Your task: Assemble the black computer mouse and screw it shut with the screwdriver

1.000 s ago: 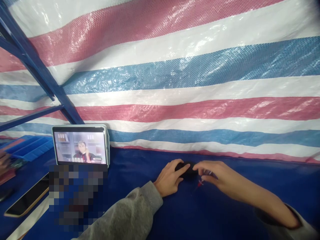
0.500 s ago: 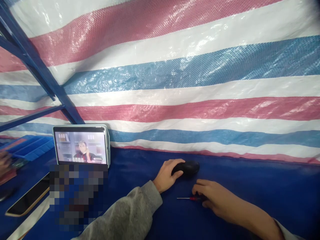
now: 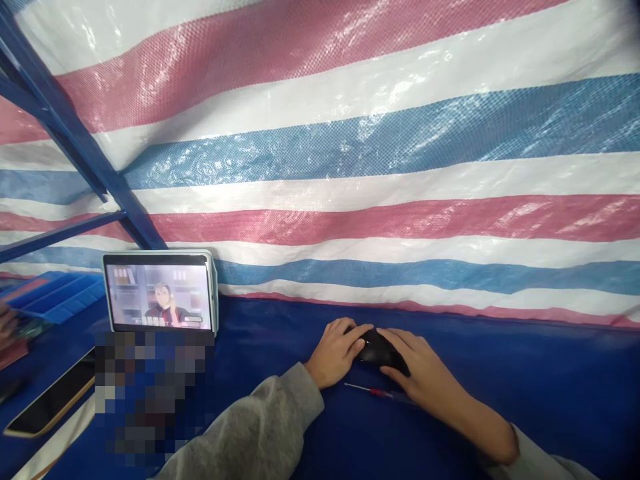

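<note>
A black computer mouse [image 3: 381,351] rests on the blue table between my hands. My left hand [image 3: 334,353] grips its left end, with the fingers over the top. My right hand [image 3: 425,370] holds its right side, thumb low and fingers along the upper edge. Just below the mouse lies a small screwdriver [image 3: 377,392] with a thin metal shaft pointing left and a red and clear handle. The handle's right end is close under my right hand, which does not grip it.
A tablet [image 3: 160,293] showing a cartoon stands at the left. Nearby are a phone [image 3: 53,397], blue trays [image 3: 63,293] and another person's blurred hand [image 3: 7,325]. Behind the table [image 3: 550,380] hangs a striped sheet [image 3: 350,220], beside a blue metal frame [image 3: 83,143].
My right hand has let go of the screwdriver and moved up onto the mouse. The mouse has turned, its right end now lower. The screwdriver lies slightly tilted.
</note>
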Demonstrator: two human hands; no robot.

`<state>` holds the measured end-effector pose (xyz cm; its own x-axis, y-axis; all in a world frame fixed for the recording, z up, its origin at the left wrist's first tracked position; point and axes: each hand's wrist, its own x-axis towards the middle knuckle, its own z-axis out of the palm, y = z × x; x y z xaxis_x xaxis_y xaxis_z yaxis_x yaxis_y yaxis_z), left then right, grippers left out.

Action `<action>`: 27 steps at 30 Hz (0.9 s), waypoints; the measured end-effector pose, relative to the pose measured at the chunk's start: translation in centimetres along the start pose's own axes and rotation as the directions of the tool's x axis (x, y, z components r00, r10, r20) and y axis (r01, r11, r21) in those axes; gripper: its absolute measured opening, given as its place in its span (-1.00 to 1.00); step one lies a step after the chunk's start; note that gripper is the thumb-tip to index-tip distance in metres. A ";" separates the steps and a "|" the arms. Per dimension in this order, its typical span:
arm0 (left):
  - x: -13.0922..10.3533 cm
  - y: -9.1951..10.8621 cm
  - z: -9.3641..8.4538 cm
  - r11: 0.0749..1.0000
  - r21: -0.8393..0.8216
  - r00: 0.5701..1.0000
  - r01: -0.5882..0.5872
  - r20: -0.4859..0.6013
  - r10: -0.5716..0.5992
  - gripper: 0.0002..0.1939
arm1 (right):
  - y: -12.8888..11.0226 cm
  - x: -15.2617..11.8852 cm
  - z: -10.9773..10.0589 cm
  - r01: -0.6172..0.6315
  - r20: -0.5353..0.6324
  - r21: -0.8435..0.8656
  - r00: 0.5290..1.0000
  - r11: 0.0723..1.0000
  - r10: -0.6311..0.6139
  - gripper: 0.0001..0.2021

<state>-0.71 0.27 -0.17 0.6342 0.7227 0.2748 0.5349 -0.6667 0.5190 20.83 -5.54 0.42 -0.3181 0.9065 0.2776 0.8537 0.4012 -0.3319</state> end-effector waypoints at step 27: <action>0.0 0.3 -0.6 0.971 -0.224 0.996 0.087 0.024 -0.084 -0.20 | 1.6 0.1 1.7 -0.082 -0.263 0.298 0.951 0.951 0.164 -0.64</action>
<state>-0.88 0.20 0.46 0.6000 0.7717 0.2109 0.4495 -0.5433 0.7090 21.49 -4.55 -1.59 -0.0538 0.8933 0.4463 0.7153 0.3464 -0.6070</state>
